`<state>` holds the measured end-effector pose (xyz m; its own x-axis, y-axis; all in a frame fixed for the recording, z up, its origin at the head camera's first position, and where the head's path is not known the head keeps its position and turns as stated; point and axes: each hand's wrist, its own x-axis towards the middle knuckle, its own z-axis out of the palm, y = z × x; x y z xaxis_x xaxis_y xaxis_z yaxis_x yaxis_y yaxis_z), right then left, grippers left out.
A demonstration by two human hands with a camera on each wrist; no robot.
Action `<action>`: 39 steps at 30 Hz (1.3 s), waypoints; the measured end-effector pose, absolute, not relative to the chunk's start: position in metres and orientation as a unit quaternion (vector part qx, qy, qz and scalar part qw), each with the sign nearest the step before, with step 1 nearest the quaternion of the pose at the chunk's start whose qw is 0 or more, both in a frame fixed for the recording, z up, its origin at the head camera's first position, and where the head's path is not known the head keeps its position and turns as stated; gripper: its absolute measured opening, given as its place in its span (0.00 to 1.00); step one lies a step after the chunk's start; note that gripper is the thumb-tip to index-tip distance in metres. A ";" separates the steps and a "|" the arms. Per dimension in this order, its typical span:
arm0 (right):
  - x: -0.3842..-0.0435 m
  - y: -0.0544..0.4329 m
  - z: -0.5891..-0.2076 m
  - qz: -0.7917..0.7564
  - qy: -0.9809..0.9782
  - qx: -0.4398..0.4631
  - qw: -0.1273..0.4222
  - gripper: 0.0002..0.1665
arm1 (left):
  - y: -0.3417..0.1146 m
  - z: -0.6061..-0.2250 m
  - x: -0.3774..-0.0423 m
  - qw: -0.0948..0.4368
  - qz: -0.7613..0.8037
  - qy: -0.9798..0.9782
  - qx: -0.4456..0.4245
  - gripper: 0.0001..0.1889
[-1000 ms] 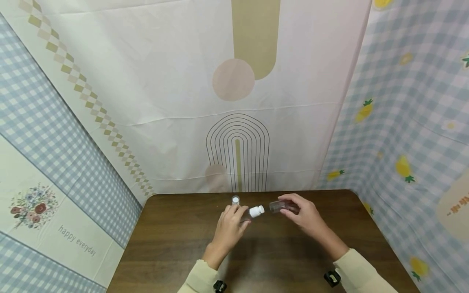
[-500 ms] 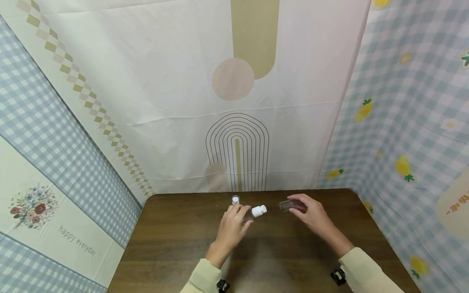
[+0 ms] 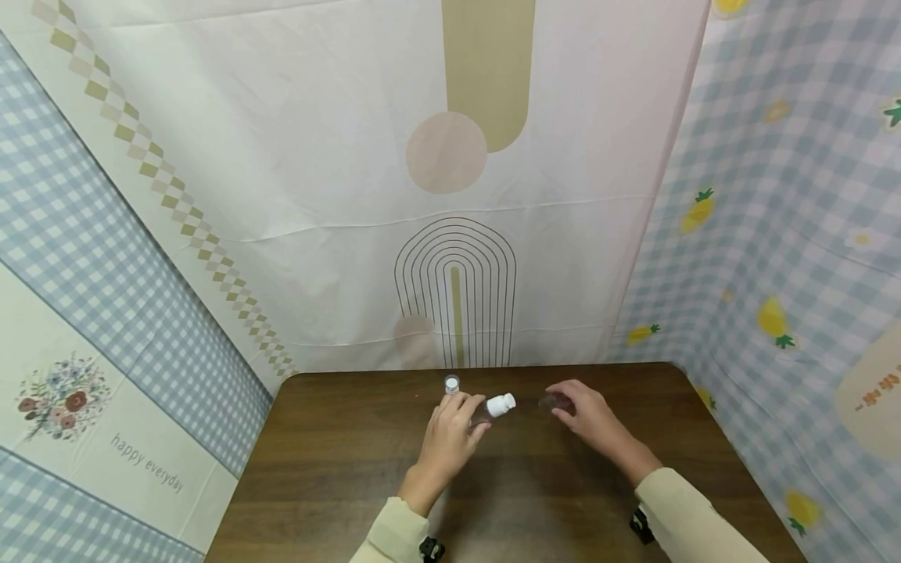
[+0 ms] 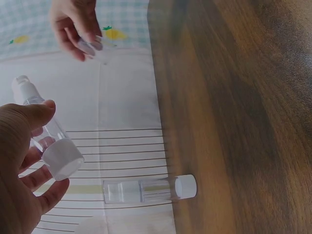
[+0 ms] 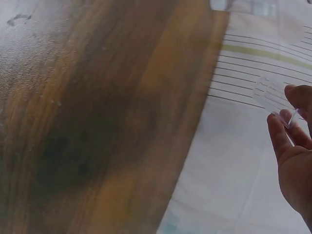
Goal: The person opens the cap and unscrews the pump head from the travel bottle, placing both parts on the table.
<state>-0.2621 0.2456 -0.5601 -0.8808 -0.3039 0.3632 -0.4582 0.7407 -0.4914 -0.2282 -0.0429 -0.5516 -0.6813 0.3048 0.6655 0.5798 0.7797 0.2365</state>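
Note:
My left hand [image 3: 446, 434] grips a small clear bottle [image 4: 54, 127] with a white pump top [image 3: 501, 404] and a white base [image 4: 63, 158]. The bottle is tilted, its top pointing right in the head view. To its right, my right hand [image 3: 587, 413] pinches a clear cap [image 5: 269, 95] between thumb and fingers, apart from the bottle. The cap's far end is partly hidden by the fingers. Just beyond my left hand a second clear bottle [image 4: 148, 191] with a white base stands upright on the table, clear cap over its top.
The brown wooden table [image 3: 338, 461] reaches back to a white patterned cloth [image 3: 338, 274]. Checked cloths [image 3: 732, 258] hang along both sides. A black device [image 3: 432, 549] sits at each wrist.
The clear cap has moved right, away from the bottle's pump top, and now points more toward the camera. The bottle in my left hand has shifted slightly right.

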 end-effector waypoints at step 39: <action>-0.285 0.245 -0.619 0.230 -0.957 0.179 -0.010 0.18 | -0.040 -0.556 -0.227 0.320 -0.233 -0.879 -0.265 0.24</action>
<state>-0.2851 0.2453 -0.6194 -0.9357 -0.3470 0.0633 -0.3378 0.8301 -0.4437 -0.2271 -0.0402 -0.5558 -0.6550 0.3178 0.6856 0.6152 0.7511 0.2395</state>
